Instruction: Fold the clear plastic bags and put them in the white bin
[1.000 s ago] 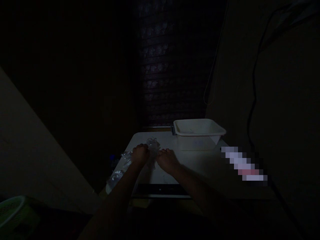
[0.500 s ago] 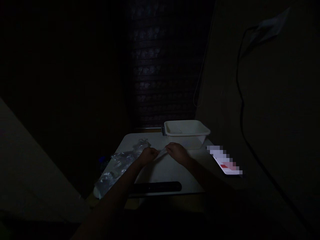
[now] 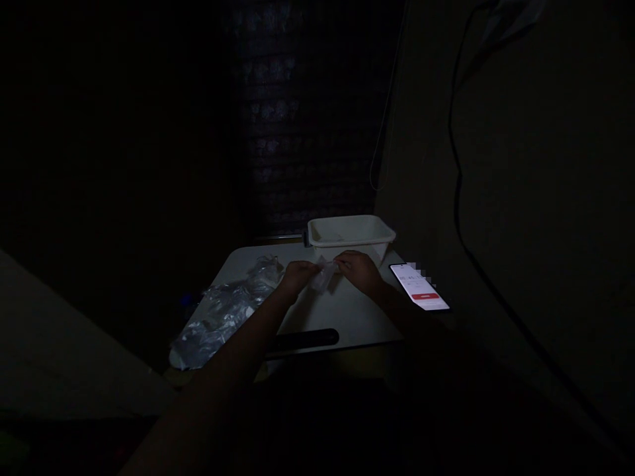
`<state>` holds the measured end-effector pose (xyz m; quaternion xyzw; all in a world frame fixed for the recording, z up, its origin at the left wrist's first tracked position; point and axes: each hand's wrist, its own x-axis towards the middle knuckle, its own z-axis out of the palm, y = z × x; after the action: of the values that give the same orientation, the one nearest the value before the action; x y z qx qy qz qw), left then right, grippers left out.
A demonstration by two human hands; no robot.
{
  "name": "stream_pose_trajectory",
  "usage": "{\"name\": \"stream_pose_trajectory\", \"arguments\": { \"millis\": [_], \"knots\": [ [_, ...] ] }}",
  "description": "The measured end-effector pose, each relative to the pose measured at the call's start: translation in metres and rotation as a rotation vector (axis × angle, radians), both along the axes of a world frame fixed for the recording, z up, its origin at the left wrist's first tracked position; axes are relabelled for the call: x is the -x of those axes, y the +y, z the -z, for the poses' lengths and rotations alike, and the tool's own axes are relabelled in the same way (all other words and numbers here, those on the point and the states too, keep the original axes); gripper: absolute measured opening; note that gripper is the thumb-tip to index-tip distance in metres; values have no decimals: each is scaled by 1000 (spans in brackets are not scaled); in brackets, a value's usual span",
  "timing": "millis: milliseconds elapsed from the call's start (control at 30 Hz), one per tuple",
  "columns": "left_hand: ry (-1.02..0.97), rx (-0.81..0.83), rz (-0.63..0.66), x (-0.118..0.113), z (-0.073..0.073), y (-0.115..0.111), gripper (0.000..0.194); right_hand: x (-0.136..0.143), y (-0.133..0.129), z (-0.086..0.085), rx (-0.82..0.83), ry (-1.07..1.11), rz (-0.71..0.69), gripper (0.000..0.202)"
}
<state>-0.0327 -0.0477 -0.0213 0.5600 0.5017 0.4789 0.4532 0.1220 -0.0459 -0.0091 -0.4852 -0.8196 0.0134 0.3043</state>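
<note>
Grip: the left hand and right hand are both closing, fingertips pinching opposite upper edges of a small clear plastic piece; the exact finger contacts are hiding in the dimness.
Plastic piece: it is hanging between the hands, over the white tabletop and in front of the tub; its lower part is drooping.
Handling: it is looking very light, thin and limp, probably slippery and easy to crease or tear; its upper edges or corners are seeming the best places to hold.
Plastic heap: crumpled clear plastic is spreading along the table's left side, beside the left forearm; loose edges could be catching on one another.
Tub: a pale rectangular tub is standing just beyond the hands; its raised rim is limiting forward movement.
Right side: a lit phone is lying near the right forearm.
Near edge: a long black strip is running along it; bare tabletop is giving open room between strip and hands.
</note>
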Motion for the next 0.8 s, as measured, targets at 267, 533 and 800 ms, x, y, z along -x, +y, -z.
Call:
{"name": "stream_pose_trajectory", "arguments": {
  "millis": [267, 533, 800],
  "knots": [
    [-219, 88, -178, 3, 2, 7, 6, -30, 5, 11, -6, -72, 32, 24],
    [-139, 9, -55, -9, -1, -1, 25, -4, 6, 17, 332, 313, -127, 21],
    [79, -97, -94, 1, 2, 2, 35, -2, 5, 9, 287, 319, -113, 12]
  ]
}}
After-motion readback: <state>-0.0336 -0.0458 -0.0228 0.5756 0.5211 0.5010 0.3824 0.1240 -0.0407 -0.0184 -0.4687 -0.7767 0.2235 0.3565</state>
